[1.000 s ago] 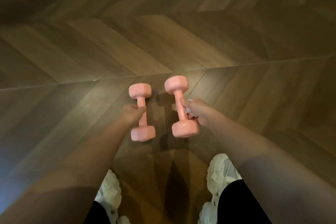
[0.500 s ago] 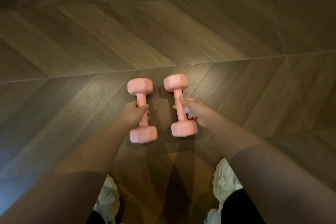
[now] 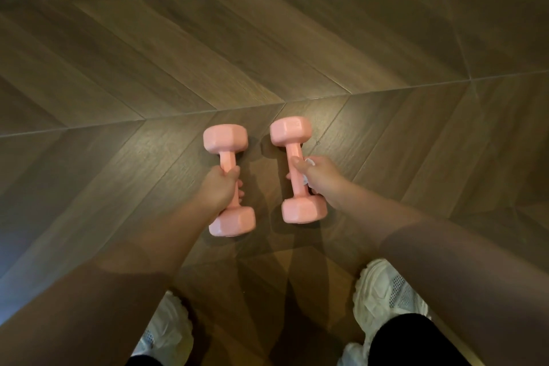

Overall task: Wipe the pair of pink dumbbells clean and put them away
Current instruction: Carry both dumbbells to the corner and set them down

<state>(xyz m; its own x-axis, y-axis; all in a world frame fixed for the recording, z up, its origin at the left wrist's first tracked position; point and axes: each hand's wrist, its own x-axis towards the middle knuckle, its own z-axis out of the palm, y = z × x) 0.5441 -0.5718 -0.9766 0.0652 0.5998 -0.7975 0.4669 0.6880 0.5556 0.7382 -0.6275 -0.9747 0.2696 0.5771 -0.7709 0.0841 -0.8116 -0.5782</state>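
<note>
Two pink dumbbells lie side by side on the wooden floor in front of my feet. My left hand (image 3: pixel 221 187) is wrapped around the handle of the left dumbbell (image 3: pixel 225 140). My right hand (image 3: pixel 319 177) grips the handle of the right dumbbell (image 3: pixel 291 131) and also holds a small white wipe (image 3: pixel 309 162) bunched against the handle. Both dumbbells point away from me, and their far heads are fully visible. I cannot tell whether they touch the floor or hang just above it.
Dark wooden herringbone floor (image 3: pixel 148 74) fills the view. My white left shoe (image 3: pixel 169 333) and white right shoe (image 3: pixel 386 294) stand just behind the dumbbells, with black trouser legs at the bottom edge.
My left hand has closed fully around the left dumbbell's handle. The right hand keeps its grip on the right dumbbell and the wipe. The view has tilted slightly down.
</note>
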